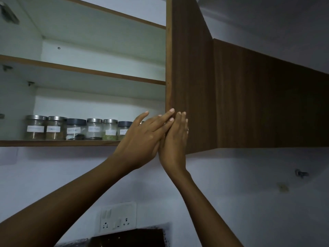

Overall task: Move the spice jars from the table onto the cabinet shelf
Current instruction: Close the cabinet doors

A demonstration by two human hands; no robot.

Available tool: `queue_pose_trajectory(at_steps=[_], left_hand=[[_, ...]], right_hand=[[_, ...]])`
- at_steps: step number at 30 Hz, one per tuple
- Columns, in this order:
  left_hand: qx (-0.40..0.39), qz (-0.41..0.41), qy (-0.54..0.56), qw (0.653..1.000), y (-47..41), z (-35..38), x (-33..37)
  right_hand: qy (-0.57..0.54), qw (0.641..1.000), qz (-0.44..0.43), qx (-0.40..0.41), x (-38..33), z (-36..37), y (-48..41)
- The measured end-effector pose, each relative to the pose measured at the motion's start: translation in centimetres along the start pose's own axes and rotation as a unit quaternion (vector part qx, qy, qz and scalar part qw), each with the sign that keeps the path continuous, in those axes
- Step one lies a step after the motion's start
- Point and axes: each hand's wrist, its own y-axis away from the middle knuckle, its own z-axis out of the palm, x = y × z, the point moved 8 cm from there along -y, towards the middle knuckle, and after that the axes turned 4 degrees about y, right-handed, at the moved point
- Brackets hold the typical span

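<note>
Several glass spice jars [76, 129] with metal or dark lids and white labels stand in a row on the lowest cabinet shelf [58, 143]. My left hand [144, 138] is raised in front of the right end of the row, fingers spread, holding nothing, and it hides the last jars. My right hand [175, 139] lies flat against the edge of the open brown cabinet door [192, 82], fingers straight, touching my left hand's fingertips.
Two upper shelves [83, 69] of the cabinet hold nothing visible. A closed brown cabinet [270, 97] runs to the right. Below on the white wall sits a switch and socket plate [117, 218], with a dark object [128, 237] at the bottom edge.
</note>
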Motion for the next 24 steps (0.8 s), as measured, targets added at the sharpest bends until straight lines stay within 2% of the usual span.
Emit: queue_pose_trajectory(at_steps=[6,17,24], left_hand=[[-0.004,-0.014,-0.018,1.0,1.8,2.0,-3.1],[-0.072,-0.038,-0.161,0.984,3.7,7.2,-9.6],[-0.097,-0.052,-0.198,0.974,4.8,11.2,-12.6]], right_hand=[[0.072,0.996,-0.046,0.017,-1.2,4.0,1.2],[0.121,0.987,-0.106,0.019,-0.6,13.4,1.1],[0.135,0.983,-0.119,0.021,-0.2,18.4,0.3]])
